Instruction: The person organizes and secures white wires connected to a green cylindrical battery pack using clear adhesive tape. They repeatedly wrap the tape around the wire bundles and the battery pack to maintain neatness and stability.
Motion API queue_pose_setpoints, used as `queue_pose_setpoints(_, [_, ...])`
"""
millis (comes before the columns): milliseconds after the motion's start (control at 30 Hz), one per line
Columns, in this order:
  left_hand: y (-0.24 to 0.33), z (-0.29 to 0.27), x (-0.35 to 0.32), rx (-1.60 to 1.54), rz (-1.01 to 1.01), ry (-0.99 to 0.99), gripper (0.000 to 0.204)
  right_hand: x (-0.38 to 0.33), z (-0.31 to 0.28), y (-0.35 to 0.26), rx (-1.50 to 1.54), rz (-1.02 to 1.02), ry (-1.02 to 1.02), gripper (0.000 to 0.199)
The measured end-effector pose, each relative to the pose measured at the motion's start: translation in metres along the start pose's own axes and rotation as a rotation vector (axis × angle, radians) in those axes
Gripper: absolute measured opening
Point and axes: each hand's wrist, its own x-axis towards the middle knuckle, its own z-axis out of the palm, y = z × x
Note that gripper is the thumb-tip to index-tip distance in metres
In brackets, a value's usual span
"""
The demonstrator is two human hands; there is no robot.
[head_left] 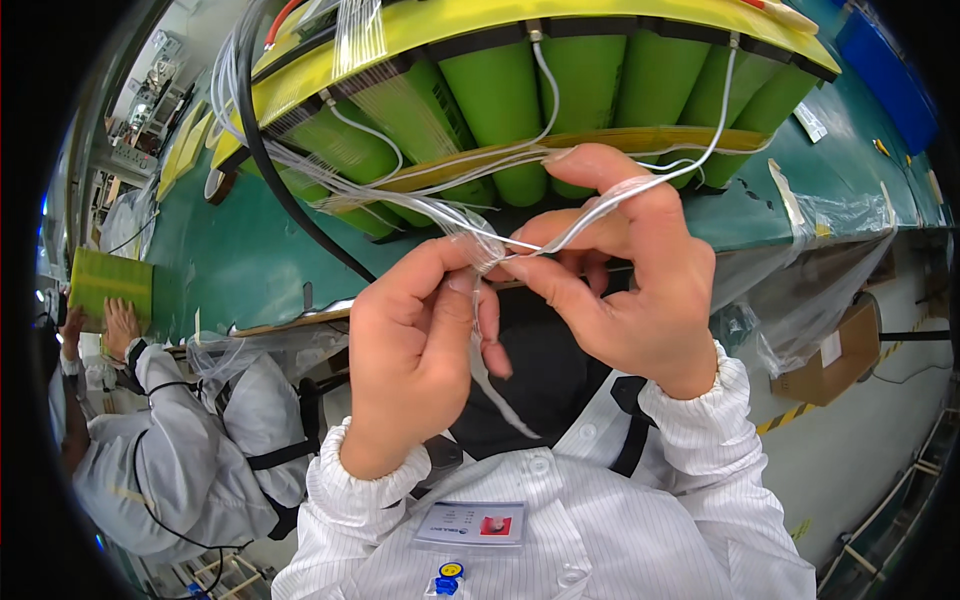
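My left hand (415, 345) and my right hand (620, 270) meet in front of my chest. Both pinch a bundle of thin white wires (420, 205) wrapped in clear tape (487, 250) where the fingertips touch. The wires run up and left to a pack of green cylindrical cells (500, 90) with yellow end plates, lying on the green workbench (230, 250). One white wire loops over my right index finger toward the pack's right side.
A thick black cable (275, 180) curves across the bench left of the pack. A co-worker in a white suit (170, 450) sits at lower left, hands on a yellow-green plate (110, 285). Clear plastic sheet (800, 290) hangs off the bench edge; a cardboard box (830, 350) stands on the floor at right.
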Motion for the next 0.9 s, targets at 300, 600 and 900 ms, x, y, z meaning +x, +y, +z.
queue_pose_setpoints(300, [-0.017,-0.002,0.012,0.697,0.565,0.116,0.029,0.000,0.004,0.005,-0.017,-0.050,-0.016,0.056])
queue_pose_setpoints(600, [-0.019,0.001,0.010,0.705,0.504,0.247,0.016,0.000,0.006,0.006,0.019,-0.049,-0.037,0.049])
queue_pose_setpoints(900, [-0.018,-0.002,0.007,0.401,0.248,0.226,0.012,-0.004,0.007,0.008,0.051,0.019,-0.034,0.053])
